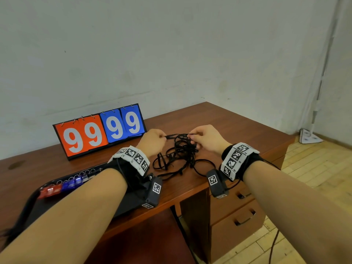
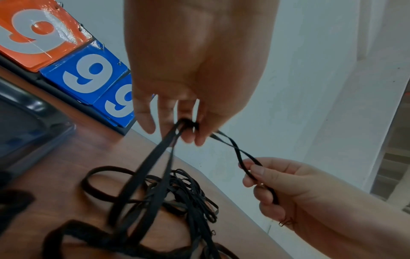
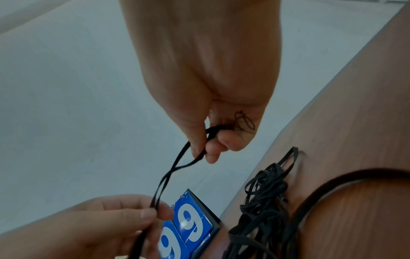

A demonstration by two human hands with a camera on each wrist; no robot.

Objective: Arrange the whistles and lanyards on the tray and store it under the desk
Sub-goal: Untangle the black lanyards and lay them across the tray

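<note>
Fingers of our left hand and right hand pinch one black lanyard taut above the tangled lanyards on the bench. We judge untangling underway; next, free it and lay it on the tray beside the whistles.

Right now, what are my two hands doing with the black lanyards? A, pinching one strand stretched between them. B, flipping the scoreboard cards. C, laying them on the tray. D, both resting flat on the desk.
A: the left hand and right hand each pinch one lanyard strand stretched between them, above the tangled pile on the desk.
</note>
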